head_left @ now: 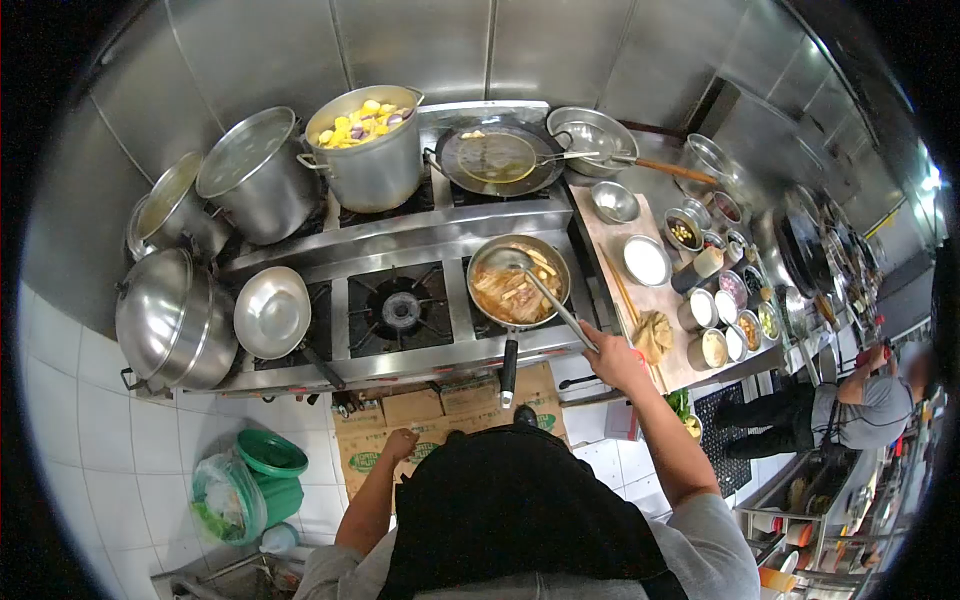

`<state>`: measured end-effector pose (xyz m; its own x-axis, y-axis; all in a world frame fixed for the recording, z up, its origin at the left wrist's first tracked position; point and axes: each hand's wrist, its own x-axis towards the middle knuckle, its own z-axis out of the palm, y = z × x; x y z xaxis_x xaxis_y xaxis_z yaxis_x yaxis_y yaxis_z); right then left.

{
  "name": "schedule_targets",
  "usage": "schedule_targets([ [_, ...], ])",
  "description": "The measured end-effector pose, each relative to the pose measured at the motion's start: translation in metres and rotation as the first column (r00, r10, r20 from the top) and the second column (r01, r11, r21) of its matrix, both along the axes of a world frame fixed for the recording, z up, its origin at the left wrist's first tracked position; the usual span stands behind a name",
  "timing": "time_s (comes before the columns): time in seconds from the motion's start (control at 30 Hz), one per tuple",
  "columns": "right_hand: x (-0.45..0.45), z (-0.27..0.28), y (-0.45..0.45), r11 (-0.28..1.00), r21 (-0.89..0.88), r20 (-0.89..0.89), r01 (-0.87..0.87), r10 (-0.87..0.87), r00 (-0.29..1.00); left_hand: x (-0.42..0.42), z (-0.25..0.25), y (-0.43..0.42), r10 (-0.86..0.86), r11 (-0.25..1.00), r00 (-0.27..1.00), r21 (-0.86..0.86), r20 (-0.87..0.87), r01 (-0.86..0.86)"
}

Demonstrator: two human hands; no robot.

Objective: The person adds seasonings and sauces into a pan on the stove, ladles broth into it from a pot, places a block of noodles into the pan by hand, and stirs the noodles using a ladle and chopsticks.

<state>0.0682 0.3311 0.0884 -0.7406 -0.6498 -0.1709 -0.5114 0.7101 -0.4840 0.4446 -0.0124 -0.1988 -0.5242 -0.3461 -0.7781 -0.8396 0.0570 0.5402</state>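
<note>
My right hand (612, 358) is wrapped round the handle of a metal ladle (560, 310). The ladle's bowl rests in a frying pan (480, 310) of brownish food in sauce with pale pieces, on the front right burner. The pan's dark handle points toward me, and neither hand is on it. My left hand (402, 443) hangs low in front of the stove, fingers curled into a loose fist, with nothing visible in it. Below it, flattened cardboard (362, 440) covers the floor.
A large pot (370, 170) of yellow and purple chunks stands at the back, beside a wide pan (500, 185) of oil. Steel pots (265, 180) crowd the left. Bowls and seasoning tubs surround a cutting board (650, 215) at right. Another person (850, 410) stands far right.
</note>
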Motion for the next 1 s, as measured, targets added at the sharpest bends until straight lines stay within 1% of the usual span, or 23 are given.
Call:
schedule_targets([
  [0.03,0.009,0.0,-0.006,0.991,-0.093,0.194,0.099,-0.079,0.978,-0.007,0.021,0.001,0.008,1.0,1.0,0.014,0.03,-0.009],
  [0.07,0.018,0.0,-0.013,0.964,-0.165,0.388,0.208,-0.131,0.912,0.001,0.0,-0.003,-0.025,1.0,0.999,0.009,0.03,0.025],
  [0.1,0.026,0.001,-0.02,0.909,-0.228,0.598,0.349,-0.153,0.787,0.01,-0.021,-0.009,-0.07,0.998,0.998,0.009,0.003,0.07],
  [0.13,0.034,0.002,-0.027,0.834,-0.248,0.777,0.493,-0.133,0.616,0.024,-0.053,-0.016,-0.148,0.989,0.988,0.01,-0.035,0.148],
  [0.17,0.042,0.002,-0.033,0.742,-0.223,0.908,0.632,-0.078,0.411,0.037,-0.076,-0.023,-0.194,0.979,0.974,0.042,-0.117,0.2],
  [0.2,0.043,-0.005,-0.041,0.711,-0.197,0.945,0.676,-0.048,0.325,0.049,-0.093,-0.031,-0.231,0.965,0.95,0.079,-0.211,0.252],
  [0.23,0.049,-0.004,-0.046,0.677,-0.19,0.961,0.712,-0.019,0.274,0.06,-0.106,-0.035,-0.233,0.948,0.916,0.134,-0.326,0.289],
  [0.27,0.054,-0.002,-0.052,0.639,-0.182,0.974,0.747,0.012,0.226,0.07,-0.114,-0.038,-0.094,0.899,0.802,0.296,-0.59,0.323],
  [0.3,0.058,-0.001,-0.055,0.601,-0.172,0.982,0.78,0.046,0.181,0.076,-0.117,-0.043,0.094,0.792,0.638,0.446,-0.764,0.417],
  [0.37,0.065,-0.004,-0.058,0.573,-0.142,0.99,0.807,0.075,0.121,0.081,-0.11,-0.035,0.292,0.71,0.427,0.493,-0.856,0.503],
  [0.43,0.073,-0.005,-0.062,0.54,-0.119,0.993,0.833,0.082,0.089,0.089,-0.108,-0.028,0.498,0.63,0.194,0.506,-0.845,0.589],
  [0.47,0.075,-0.007,-0.063,0.534,-0.114,0.991,0.838,0.124,0.056,0.095,-0.108,-0.032,0.317,0.744,0.515,0.545,-0.796,0.385],
  [0.5,0.076,-0.014,-0.065,0.549,-0.12,0.992,0.827,0.097,0.079,0.099,-0.109,-0.039,0.16,0.832,0.74,0.492,-0.653,0.256],
  [0.53,0.077,-0.021,-0.067,0.563,-0.126,0.992,0.817,0.072,0.103,0.098,-0.11,-0.048,0.013,0.906,0.895,0.384,-0.445,0.178],
  [0.57,0.079,-0.023,-0.07,0.577,-0.133,0.99,0.806,0.048,0.129,0.096,-0.109,-0.054,-0.06,0.931,0.928,0.314,-0.369,0.185],
  [0.63,0.084,-0.019,-0.072,0.664,-0.159,0.955,0.731,-0.083,0.284,0.089,-0.11,-0.061,-0.181,0.962,0.97,0.175,-0.163,0.209],
  [0.67,0.085,-0.015,-0.076,0.709,-0.165,0.92,0.685,-0.139,0.365,0.085,-0.112,-0.067,-0.21,0.961,0.968,0.151,-0.14,0.23],
  [0.73,0.09,-0.01,-0.076,0.691,-0.19,0.906,0.697,-0.15,0.396,0.079,-0.117,-0.078,-0.28,0.95,0.955,0.117,-0.096,0.29],
  [0.8,0.092,-0.004,-0.07,0.684,-0.21,0.896,0.699,-0.151,0.417,0.075,-0.127,-0.088,-0.333,0.922,0.935,0.166,-0.125,0.35],
  [0.87,0.091,0.001,-0.069,0.681,-0.207,0.906,0.702,-0.138,0.401,0.074,-0.129,-0.096,-0.315,0.876,0.933,0.324,-0.176,0.357],
  [0.9,0.091,0.003,-0.069,0.678,-0.208,0.91,0.705,-0.131,0.394,0.076,-0.128,-0.103,-0.086,0.78,0.993,0.615,-0.082,0.118],
  [0.97,0.092,0.001,-0.071,0.681,-0.189,0.914,0.707,-0.141,0.379,0.076,-0.122,-0.104,-0.019,0.727,1.0,0.687,0.008,0.008],
  [1.0,0.093,0.0,-0.073,0.684,-0.178,0.917,0.707,-0.145,0.371,0.076,-0.121,-0.094,-0.156,0.843,0.987,0.516,-0.036,0.152],
])
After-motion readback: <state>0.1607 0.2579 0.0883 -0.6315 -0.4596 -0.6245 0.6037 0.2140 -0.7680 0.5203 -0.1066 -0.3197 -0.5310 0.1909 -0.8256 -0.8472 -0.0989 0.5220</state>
